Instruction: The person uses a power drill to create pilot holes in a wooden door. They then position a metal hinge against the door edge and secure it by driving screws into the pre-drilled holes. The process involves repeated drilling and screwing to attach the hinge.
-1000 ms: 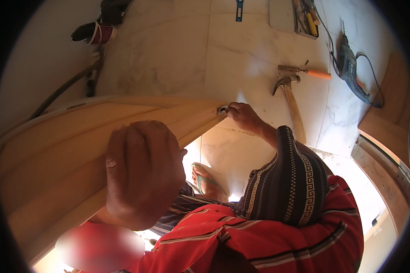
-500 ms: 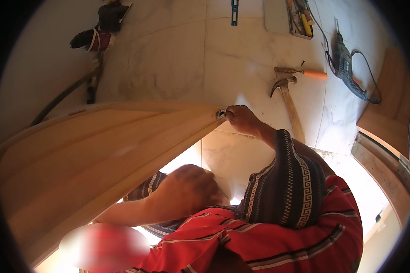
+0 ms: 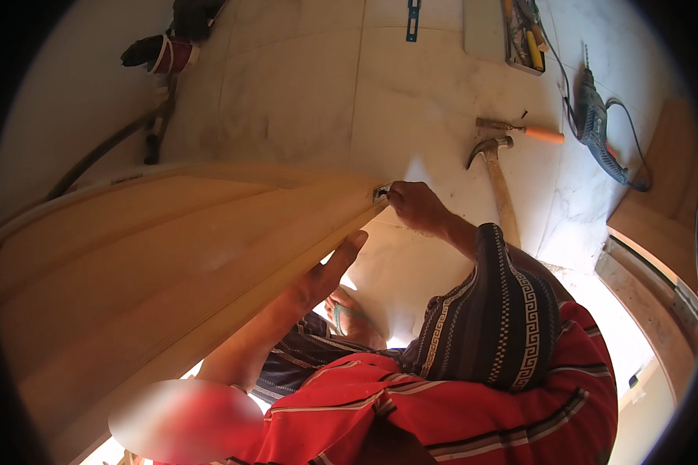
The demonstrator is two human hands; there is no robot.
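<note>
A pale wooden door [image 3: 171, 248] slants across the left half of the view. A small metal plate [image 3: 380, 194] with a dark opening is set in its edge at the far end. My right hand [image 3: 419, 208] is closed there, its fingertips pinched at a small dark piece beside the plate, too small to name. Nearer to me, my left hand [image 3: 324, 275] lies along the door's lower edge with one digit stretched out; its other fingers are hidden at the door.
On the tiled floor [image 3: 287, 93] lie a claw hammer [image 3: 500, 186], an orange-handled chisel [image 3: 539, 135], a corded drill [image 3: 593, 120], an open tool case [image 3: 488, 35] and a blue metal strip [image 3: 412, 22]. A dark hose [image 3: 105, 147] runs along the left wall. Wooden boards [image 3: 659, 186] stand at right.
My left hand has moved forward from in front of my body to the door's edge, uncovering a sandalled foot. My right hand stays at the plate. The view has shifted slightly.
</note>
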